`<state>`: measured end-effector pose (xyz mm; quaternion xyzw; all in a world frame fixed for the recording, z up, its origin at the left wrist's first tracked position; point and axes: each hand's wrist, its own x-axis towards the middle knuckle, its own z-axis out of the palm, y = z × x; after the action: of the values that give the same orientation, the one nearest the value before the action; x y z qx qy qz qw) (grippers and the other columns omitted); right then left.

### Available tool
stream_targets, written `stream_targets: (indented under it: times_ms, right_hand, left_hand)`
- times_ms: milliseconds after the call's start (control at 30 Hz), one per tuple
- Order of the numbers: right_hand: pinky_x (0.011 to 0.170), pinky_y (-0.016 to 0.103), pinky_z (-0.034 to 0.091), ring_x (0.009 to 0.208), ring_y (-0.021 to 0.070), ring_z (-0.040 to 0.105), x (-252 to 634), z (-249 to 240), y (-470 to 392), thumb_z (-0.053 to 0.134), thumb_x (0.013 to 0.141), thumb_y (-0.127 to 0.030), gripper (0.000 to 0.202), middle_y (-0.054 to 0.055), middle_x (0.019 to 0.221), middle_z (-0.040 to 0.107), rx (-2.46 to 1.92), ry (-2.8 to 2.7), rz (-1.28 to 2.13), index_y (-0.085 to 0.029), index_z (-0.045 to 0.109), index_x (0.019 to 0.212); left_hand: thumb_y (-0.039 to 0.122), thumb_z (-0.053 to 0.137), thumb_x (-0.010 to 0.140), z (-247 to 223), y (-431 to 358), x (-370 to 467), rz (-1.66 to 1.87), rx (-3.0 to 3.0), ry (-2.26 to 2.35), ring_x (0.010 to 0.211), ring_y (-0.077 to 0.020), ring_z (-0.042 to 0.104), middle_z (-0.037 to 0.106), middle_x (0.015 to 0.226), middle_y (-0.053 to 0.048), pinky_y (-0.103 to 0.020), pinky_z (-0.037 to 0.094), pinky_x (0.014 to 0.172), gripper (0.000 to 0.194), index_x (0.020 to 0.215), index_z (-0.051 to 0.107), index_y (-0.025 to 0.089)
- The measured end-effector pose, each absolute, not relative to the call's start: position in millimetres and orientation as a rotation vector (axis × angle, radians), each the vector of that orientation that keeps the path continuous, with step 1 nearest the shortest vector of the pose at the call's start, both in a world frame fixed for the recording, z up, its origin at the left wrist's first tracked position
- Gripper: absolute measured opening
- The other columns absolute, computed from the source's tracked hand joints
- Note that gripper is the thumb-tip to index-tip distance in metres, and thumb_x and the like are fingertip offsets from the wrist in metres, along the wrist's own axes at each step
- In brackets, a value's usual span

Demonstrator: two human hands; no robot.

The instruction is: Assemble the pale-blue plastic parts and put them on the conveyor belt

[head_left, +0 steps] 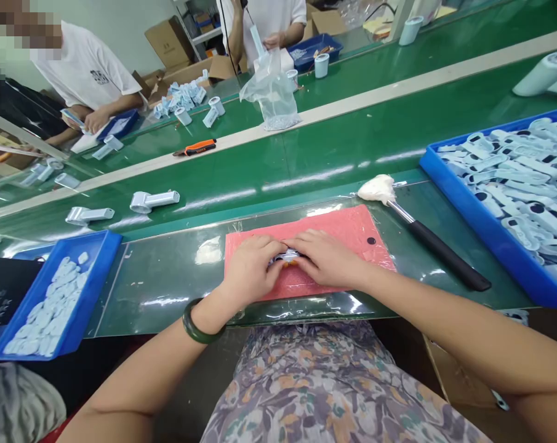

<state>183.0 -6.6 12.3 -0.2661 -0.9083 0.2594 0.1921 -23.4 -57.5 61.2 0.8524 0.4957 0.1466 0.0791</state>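
Note:
Over a pink foam mat (306,229), my left hand (254,264) and my right hand (325,257) close in from both sides on a small pale plastic part (288,255). Fingers and thumbs of both hands press on it, and most of its shape is hidden. Just right of the mat lies a mallet (437,246) with a black handle and a head wrapped in white material. A small black oval piece (372,241) rests on the mat's right side.
A blue tray (495,212) of pale blue handle parts stands at right, another blue tray (100,264) of small white pieces at left. Assembled pale bodies (156,200) and orange-handled pliers (199,147) lie beyond. A clear bag (276,101) and two co-workers (88,80) are across the belt.

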Motion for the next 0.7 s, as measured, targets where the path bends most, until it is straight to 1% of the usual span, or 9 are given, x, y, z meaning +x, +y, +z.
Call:
stream_targets:
  times_ms: [67, 133, 233, 300, 367, 467, 533, 567, 700]
  right_hand:
    - [0.100, 0.048, 0.050, 0.113, 0.0271, 0.059, 183, 13, -7, 0.051, 0.102, -0.017, 0.034, 0.008, 0.128, 0.065, -0.754, -2.511, 0.797, -0.020, 0.060, 0.134]
    - [0.107, 0.048, 0.048, 0.124, 0.0264, 0.056, 188, 17, -9, 0.054, 0.102, -0.020, 0.041, 0.009, 0.140, 0.059, -0.779, -2.460, 0.811, -0.021, 0.054, 0.143]
    - [0.117, 0.047, 0.041, 0.141, 0.0262, 0.042, 213, 29, -12, 0.060, 0.099, -0.026, 0.055, 0.012, 0.155, 0.045, -0.853, -2.408, 0.634, -0.018, 0.045, 0.152]
    - [0.118, 0.044, 0.041, 0.139, 0.0251, 0.044, 242, 41, -10, 0.058, 0.100, -0.026, 0.047, 0.011, 0.151, 0.049, -0.962, -2.381, 0.433, -0.017, 0.051, 0.147]
    - [0.114, 0.044, 0.044, 0.131, 0.0257, 0.051, 282, 54, -4, 0.050, 0.104, -0.024, 0.036, 0.011, 0.141, 0.057, -1.140, -2.311, 0.248, -0.016, 0.059, 0.137]
    - [0.101, 0.050, 0.051, 0.114, 0.0313, 0.058, 349, 68, 12, 0.044, 0.105, -0.022, 0.032, 0.015, 0.122, 0.064, -1.476, -2.114, 0.036, -0.013, 0.067, 0.125]
    - [0.094, 0.050, 0.053, 0.107, 0.0331, 0.060, 387, 71, 27, 0.049, 0.103, -0.020, 0.028, 0.015, 0.112, 0.065, -1.765, -1.996, -0.133, -0.015, 0.071, 0.120]
    - [0.092, 0.049, 0.053, 0.106, 0.0334, 0.060, 401, 72, 37, 0.053, 0.101, -0.018, 0.027, 0.015, 0.111, 0.065, -1.889, -1.970, -0.209, -0.016, 0.072, 0.119]
    - [0.093, 0.043, 0.049, 0.109, 0.0311, 0.059, 421, 76, 71, 0.068, 0.093, -0.010, 0.025, 0.014, 0.116, 0.066, -2.037, -2.039, -0.336, -0.018, 0.077, 0.116]
  left_hand:
    - [0.023, 0.061, 0.090, 65, -58, -21, 0.304, 2.626, 1.508, 0.105, -0.0256, 0.065, 0.073, 0.110, -0.007, -0.044, 0.054, 0.095, 0.019, 0.110, 0.065, 0.023]
    - [0.026, 0.065, 0.088, 71, -58, -20, 0.201, 2.746, 1.522, 0.107, -0.0299, 0.064, 0.072, 0.111, -0.009, -0.048, 0.053, 0.095, 0.023, 0.112, 0.065, 0.023]
    - [0.016, 0.057, 0.086, 82, -46, -26, 0.204, 2.892, 1.445, 0.092, -0.0330, 0.064, 0.071, 0.096, -0.010, -0.051, 0.053, 0.080, 0.019, 0.101, 0.066, 0.023]
    - [0.012, 0.051, 0.084, 90, -19, -38, 0.172, 3.026, 1.362, 0.088, -0.0320, 0.065, 0.071, 0.091, -0.009, -0.049, 0.052, 0.076, 0.023, 0.095, 0.067, 0.024]
    - [0.013, 0.046, 0.087, 98, 24, -51, 0.140, 3.156, 1.395, 0.103, -0.0337, 0.065, 0.073, 0.100, -0.011, -0.050, 0.053, 0.083, 0.027, 0.097, 0.068, 0.024]
    - [0.015, 0.035, 0.093, 105, 95, -65, 0.214, 3.191, 1.660, 0.131, -0.0401, 0.054, 0.069, 0.120, -0.015, -0.063, 0.046, 0.102, 0.036, 0.091, 0.071, 0.020]
    - [0.016, 0.028, 0.094, 103, 132, -71, 0.249, 3.107, 1.792, 0.136, -0.0432, 0.050, 0.068, 0.124, -0.016, -0.072, 0.038, 0.106, 0.045, 0.085, 0.071, 0.019]
    - [0.016, 0.026, 0.094, 100, 146, -73, 0.249, 3.047, 1.815, 0.134, -0.0438, 0.052, 0.068, 0.123, -0.017, -0.073, 0.039, 0.105, 0.047, 0.086, 0.072, 0.018]
    - [0.012, 0.030, 0.087, 79, 168, -93, 0.230, 2.904, 1.764, 0.123, -0.0400, 0.061, 0.069, 0.125, -0.017, -0.059, 0.051, 0.097, 0.050, 0.111, 0.074, 0.019]
